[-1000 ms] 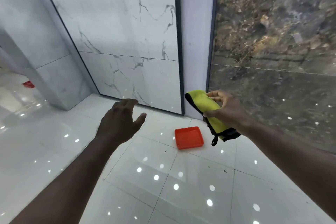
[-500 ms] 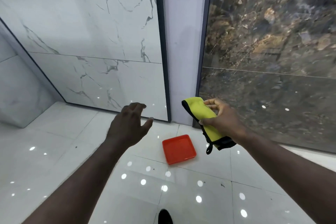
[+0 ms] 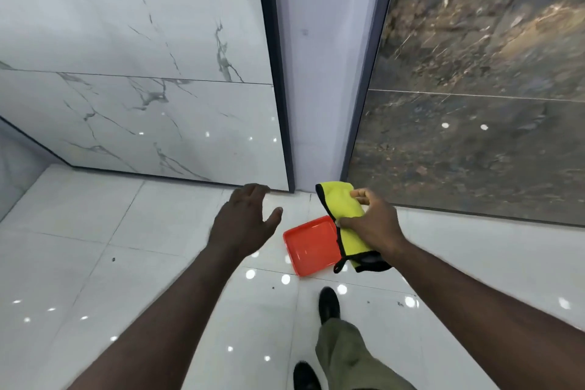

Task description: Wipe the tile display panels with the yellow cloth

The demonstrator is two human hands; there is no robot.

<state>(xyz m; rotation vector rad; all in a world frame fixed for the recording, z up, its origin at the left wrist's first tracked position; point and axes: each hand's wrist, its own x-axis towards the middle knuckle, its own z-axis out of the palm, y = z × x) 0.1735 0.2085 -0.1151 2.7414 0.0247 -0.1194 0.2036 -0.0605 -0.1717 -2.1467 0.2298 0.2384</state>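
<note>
My right hand [image 3: 373,223] grips a folded yellow cloth [image 3: 343,209] with black trim, held in the air near the foot of the dark brown stone tile panel [image 3: 474,89]. A white marble tile panel [image 3: 142,73] with grey veins stands to the left, separated from the dark one by a pale pillar [image 3: 323,73]. My left hand [image 3: 245,220] hovers with fingers spread and relaxed, holding nothing, low in front of the white panel's bottom right corner.
An orange square tray [image 3: 308,245] lies on the glossy white floor [image 3: 126,247] just below the cloth. My own leg and black shoes [image 3: 329,304] show at the bottom. Another marble panel edge [image 3: 15,161] angles in at far left.
The view has closed in on the pillar between the two panels and tilted down. Both hands sit lower and closer together, the cloth now over the orange tray. My leg has come into view.
</note>
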